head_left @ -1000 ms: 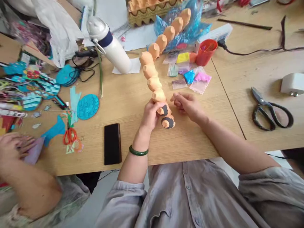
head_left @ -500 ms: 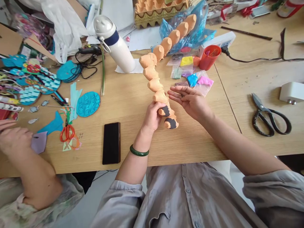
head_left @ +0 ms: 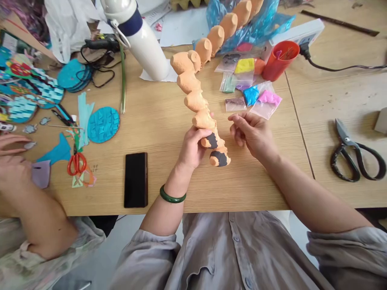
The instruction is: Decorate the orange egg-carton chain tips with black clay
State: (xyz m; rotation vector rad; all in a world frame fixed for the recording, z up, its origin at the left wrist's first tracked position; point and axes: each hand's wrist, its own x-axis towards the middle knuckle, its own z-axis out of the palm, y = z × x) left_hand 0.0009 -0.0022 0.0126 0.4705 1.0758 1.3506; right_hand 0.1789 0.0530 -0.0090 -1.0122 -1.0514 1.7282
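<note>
My left hand (head_left: 193, 148) grips the lower end of an orange egg-carton strip (head_left: 196, 100), a row of bumpy cups held tilted over the table. Black patches (head_left: 222, 158) cover parts of its two lowest cups. My right hand (head_left: 255, 135) is just right of the strip, apart from it. Its fingers are curled in and the thumb and forefinger close together; whatever lies between them is too small to make out. Beyond that hand lie small bags of coloured clay: blue (head_left: 250, 96), pink (head_left: 269, 98), yellow (head_left: 244, 65) and a dark brownish one (head_left: 236, 104).
A second orange cup strip (head_left: 229, 25) lies behind on blue plastic. A white bottle (head_left: 151, 52), red cup (head_left: 281, 60) and power strip (head_left: 313, 30) stand at the back. Black scissors (head_left: 347, 151) lie right, a phone (head_left: 136, 180) left. Another person's arm (head_left: 33, 201) rests far left.
My right hand has turned over from an open palm holding a small dark bit to curled, pinched fingers. The left hand keeps its grip on the strip. The view has shifted slightly nearer.
</note>
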